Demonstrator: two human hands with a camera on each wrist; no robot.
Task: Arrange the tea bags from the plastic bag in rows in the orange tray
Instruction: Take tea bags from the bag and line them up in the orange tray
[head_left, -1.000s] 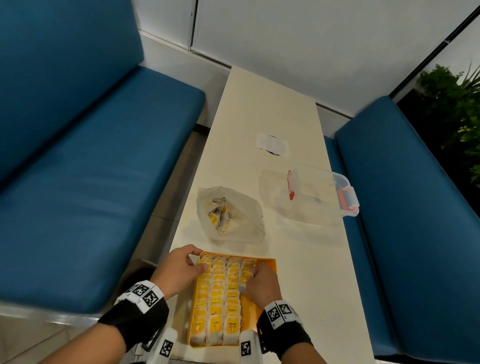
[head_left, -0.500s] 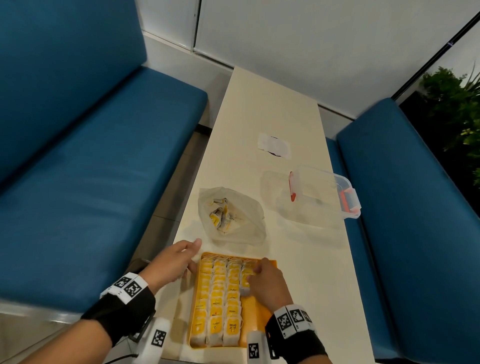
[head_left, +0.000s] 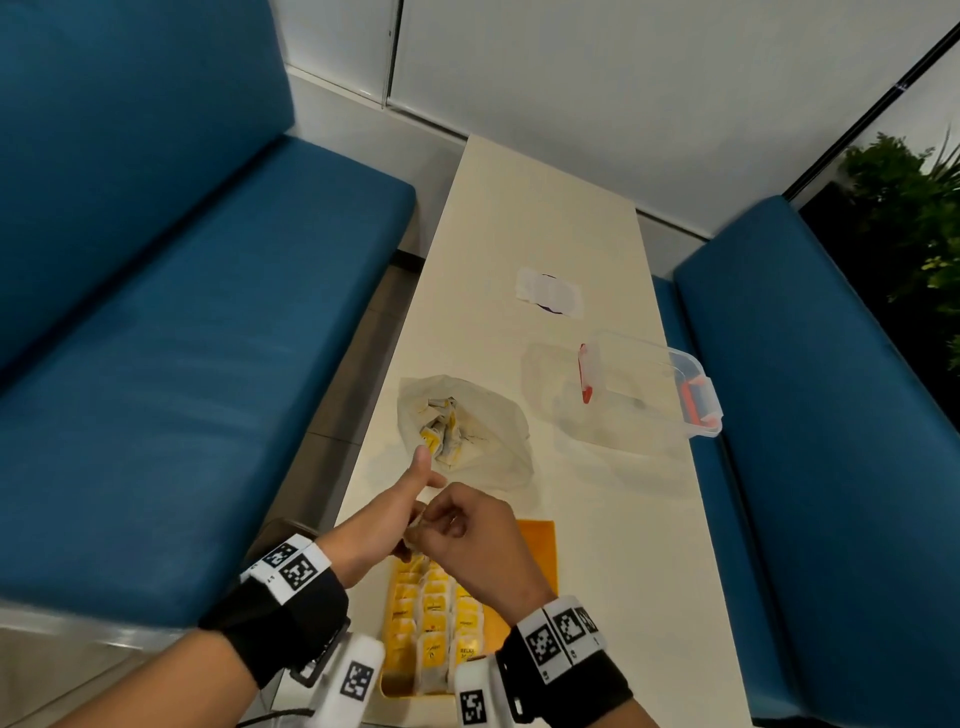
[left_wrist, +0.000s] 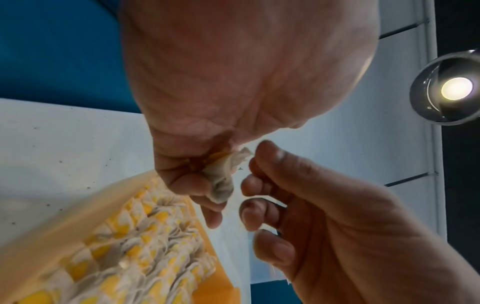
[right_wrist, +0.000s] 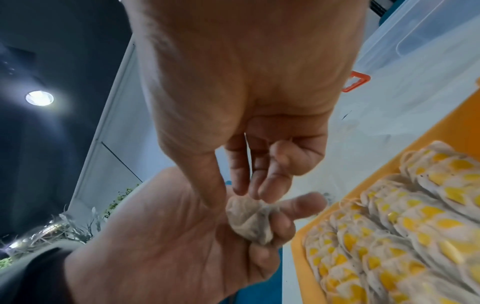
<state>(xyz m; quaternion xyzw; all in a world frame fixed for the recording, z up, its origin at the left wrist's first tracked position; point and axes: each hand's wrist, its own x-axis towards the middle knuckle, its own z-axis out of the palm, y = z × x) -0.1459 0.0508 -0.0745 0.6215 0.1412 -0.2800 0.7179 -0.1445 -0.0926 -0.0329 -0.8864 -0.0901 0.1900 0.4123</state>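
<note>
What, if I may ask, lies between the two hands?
A crumpled tea bag, gripped by the left hand beside the right hand; both wrist views show it.

The far end of the orange tray (head_left: 537, 545) sat hidden behind both hands; which fingers actually pinched the crumpled tea bag (right_wrist: 250, 221) was hard to tell; tea bags in the plastic bag (head_left: 483, 441) were too small to count.

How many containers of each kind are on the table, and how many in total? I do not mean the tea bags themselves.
orange tray: 1
plastic bag: 1
clear box: 1
Total: 3
</note>
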